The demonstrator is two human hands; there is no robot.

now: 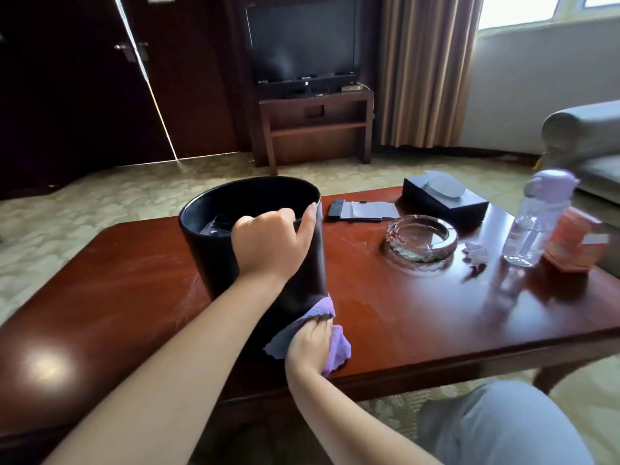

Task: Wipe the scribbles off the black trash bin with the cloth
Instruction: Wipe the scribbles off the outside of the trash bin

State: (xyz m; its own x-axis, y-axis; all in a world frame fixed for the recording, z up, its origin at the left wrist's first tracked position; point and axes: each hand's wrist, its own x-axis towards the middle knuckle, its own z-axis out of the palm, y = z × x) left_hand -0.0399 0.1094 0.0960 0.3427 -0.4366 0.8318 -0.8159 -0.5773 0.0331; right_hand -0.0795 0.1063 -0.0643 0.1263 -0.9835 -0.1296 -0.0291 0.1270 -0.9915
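Gripping the bin [214, 263] by its near rim with my left hand [271, 243], since it stands light and tippy on the table [419, 313], I press the soft cloth [330, 344], bunched in my right hand [308, 344], against its lower wall.

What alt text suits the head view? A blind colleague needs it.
A person's left hand grips the rim of a black trash bin on a wooden coffee table, while the right hand presses a purple cloth against its lower side. A glass ashtray sits nearby.
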